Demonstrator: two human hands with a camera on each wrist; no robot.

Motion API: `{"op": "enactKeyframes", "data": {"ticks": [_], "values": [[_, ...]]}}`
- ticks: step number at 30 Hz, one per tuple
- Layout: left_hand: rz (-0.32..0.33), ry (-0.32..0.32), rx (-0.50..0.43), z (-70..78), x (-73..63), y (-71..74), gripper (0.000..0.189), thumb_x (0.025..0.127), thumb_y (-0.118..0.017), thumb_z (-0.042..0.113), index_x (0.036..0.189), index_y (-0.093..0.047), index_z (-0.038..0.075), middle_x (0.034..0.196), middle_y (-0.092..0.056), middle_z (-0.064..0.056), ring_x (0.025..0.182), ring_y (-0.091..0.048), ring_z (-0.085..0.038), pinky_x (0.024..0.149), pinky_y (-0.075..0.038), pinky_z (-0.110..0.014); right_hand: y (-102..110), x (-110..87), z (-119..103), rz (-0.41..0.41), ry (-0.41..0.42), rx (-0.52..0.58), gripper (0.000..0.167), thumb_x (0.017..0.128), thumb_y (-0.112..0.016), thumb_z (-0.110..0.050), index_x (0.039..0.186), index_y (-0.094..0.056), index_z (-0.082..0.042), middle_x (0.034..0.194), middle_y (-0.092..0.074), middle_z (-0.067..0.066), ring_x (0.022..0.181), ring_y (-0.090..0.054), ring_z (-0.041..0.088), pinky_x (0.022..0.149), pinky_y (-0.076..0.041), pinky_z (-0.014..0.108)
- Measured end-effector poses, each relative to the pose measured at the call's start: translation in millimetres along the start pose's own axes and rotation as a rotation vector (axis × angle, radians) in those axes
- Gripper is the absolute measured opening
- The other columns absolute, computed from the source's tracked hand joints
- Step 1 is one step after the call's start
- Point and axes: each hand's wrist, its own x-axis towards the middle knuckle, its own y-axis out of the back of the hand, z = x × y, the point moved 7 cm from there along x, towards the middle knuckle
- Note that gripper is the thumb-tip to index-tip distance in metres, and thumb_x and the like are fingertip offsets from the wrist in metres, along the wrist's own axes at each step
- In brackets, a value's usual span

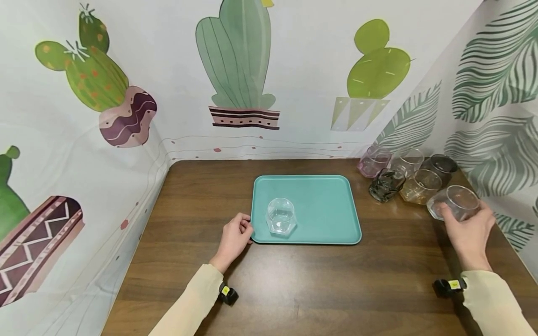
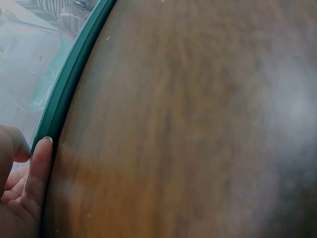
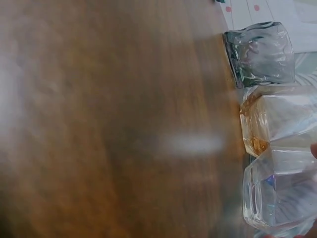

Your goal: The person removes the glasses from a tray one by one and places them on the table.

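A teal tray [image 1: 317, 210] lies on the table with one clear glass [image 1: 281, 219] standing upright on its left part. At the tray's front left corner, my left hand [image 1: 236, 235] holds the rim. In the left wrist view, its thumb [image 2: 39, 171] lies along the outside of the green rim [image 2: 74, 69]. My right hand [image 1: 470, 231] grips another clear glass [image 1: 456, 201] at the right of the table, fingers and thumb around its sides. The right wrist view shows this clear glass [image 3: 282, 193] beside an amber glass [image 3: 277, 121]; the hand is mostly out of that frame.
Several more glasses cluster at the back right: a pink one [image 1: 374, 162], a clear one [image 1: 407, 161], a dark one [image 1: 440, 168], a patterned grey one [image 1: 387, 185] and the amber one. A cloth wall [image 1: 302, 93] printed with cacti borders the brown table [image 1: 319, 289].
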Motion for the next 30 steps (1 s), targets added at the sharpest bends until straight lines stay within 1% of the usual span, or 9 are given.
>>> {"op": "enactKeyframes", "data": {"ticks": [3,6,9,11,13,16,19,25,30], "values": [[0.002,-0.006,0.006,1.0,0.2,0.1,0.02,0.094,-0.061,0.003,0.113,-0.065,-0.001,0.088,-0.064,-0.009,0.068,-0.061,-0.014,0.052,-0.062,-0.025,6,-7.0,-3,0.06,-0.006,0.046,0.074,0.091,-0.068,-0.028,0.154,-0.034,-0.012,0.129,-0.031,-0.011,0.117,-0.043,0.007,0.107,-0.036,0.019],[0.004,-0.011,0.012,1.5,0.4,0.4,0.02,0.093,-0.061,0.002,0.112,-0.065,-0.001,0.088,-0.064,-0.009,0.067,-0.061,-0.014,0.052,-0.062,-0.024,13,-14.4,-11,0.14,0.044,0.112,0.061,0.093,-0.064,-0.024,0.15,-0.042,-0.018,0.121,-0.029,-0.019,0.098,-0.04,-0.01,0.092,-0.04,0.009],[0.004,-0.013,0.011,2.4,0.7,0.9,0.02,0.093,-0.061,0.002,0.112,-0.065,-0.001,0.088,-0.064,-0.009,0.067,-0.061,-0.014,0.052,-0.061,-0.024,20,-22.2,-21,0.227,0.155,0.158,0.05,0.095,-0.061,-0.019,0.143,-0.051,-0.018,0.119,-0.035,-0.021,0.097,-0.044,-0.011,0.09,-0.04,0.009],[0.004,-0.01,0.008,2.8,0.8,1.4,0.02,0.093,-0.061,0.002,0.112,-0.065,-0.001,0.088,-0.064,-0.009,0.068,-0.061,-0.014,0.052,-0.061,-0.024,23,-27.6,-32,0.275,0.254,0.167,0.044,0.094,-0.06,-0.015,0.137,-0.058,-0.01,0.116,-0.037,-0.024,0.102,-0.041,-0.011,0.093,-0.037,0.012],[0.002,-0.006,0.005,2.9,0.7,1.6,0.02,0.093,-0.061,0.002,0.113,-0.065,-0.001,0.088,-0.064,-0.009,0.068,-0.061,-0.014,0.052,-0.062,-0.024,24,-33.6,-42,0.295,0.334,0.174,0.04,0.092,-0.059,-0.011,0.131,-0.062,-0.002,0.113,-0.038,-0.026,0.103,-0.04,-0.011,0.092,-0.034,0.012],[-0.001,-0.001,0.008,2.9,0.5,1.7,0.02,0.094,-0.061,0.002,0.113,-0.065,-0.001,0.088,-0.064,-0.009,0.068,-0.061,-0.014,0.052,-0.062,-0.024,21,-41.5,-57,0.276,0.418,0.196,0.039,0.091,-0.057,-0.005,0.128,-0.061,0.008,0.113,-0.042,-0.028,0.107,-0.043,-0.01,0.093,-0.038,0.009],[0.0,-0.001,0.009,3.1,0.0,1.8,0.02,0.094,-0.061,0.002,0.113,-0.065,-0.001,0.088,-0.064,-0.009,0.068,-0.061,-0.014,0.052,-0.062,-0.024,17,-48.6,-70,0.226,0.457,0.212,0.038,0.092,-0.055,-0.002,0.127,-0.061,0.011,0.117,-0.044,-0.028,0.11,-0.049,-0.009,0.091,-0.046,0.006],[-0.001,0.004,0.009,2.3,-1.0,1.4,0.02,0.094,-0.061,0.003,0.113,-0.065,-0.001,0.088,-0.064,-0.009,0.068,-0.061,-0.014,0.052,-0.061,-0.024,4,-60.4,-92,0.123,0.479,0.209,0.036,0.094,-0.058,-0.003,0.127,-0.062,0.01,0.116,-0.045,-0.028,0.107,-0.054,-0.01,0.088,-0.047,0.003],[0.004,0.013,0.01,1.3,-1.0,1.3,0.02,0.094,-0.061,0.002,0.113,-0.065,-0.001,0.088,-0.064,-0.008,0.068,-0.061,-0.013,0.052,-0.062,-0.024,-9,-68.8,-109,0.066,0.518,0.203,0.03,0.094,-0.059,-0.001,0.122,-0.065,0.008,0.113,-0.048,-0.029,0.106,-0.052,-0.008,0.085,-0.045,0.002]]}}
